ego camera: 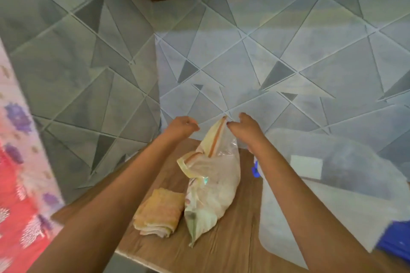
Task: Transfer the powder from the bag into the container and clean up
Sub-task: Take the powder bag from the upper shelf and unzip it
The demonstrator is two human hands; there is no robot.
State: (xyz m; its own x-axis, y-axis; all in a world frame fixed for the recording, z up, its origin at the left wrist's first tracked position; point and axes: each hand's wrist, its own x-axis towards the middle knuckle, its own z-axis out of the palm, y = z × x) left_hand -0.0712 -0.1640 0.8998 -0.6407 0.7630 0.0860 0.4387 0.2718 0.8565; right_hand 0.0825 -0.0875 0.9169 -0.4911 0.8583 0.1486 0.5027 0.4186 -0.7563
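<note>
A clear plastic bag point(213, 186) with an orange-yellow zip strip stands on the wooden table point(230, 248), its lower part full of pale powder. My right hand point(244, 128) pinches the top edge of the bag and holds it up. My left hand point(182, 126) hovers just left of the bag's top with fingers curled, holding nothing I can make out. A large translucent plastic container point(332, 188) with a white label and blue clips stands at the right, partly behind my right forearm.
A folded yellow cloth point(159, 211) lies on the table to the left of the bag. Grey patterned tiles cover the walls behind and the floor at left. A red and pink flowered fabric point(17, 195) hangs at the far left.
</note>
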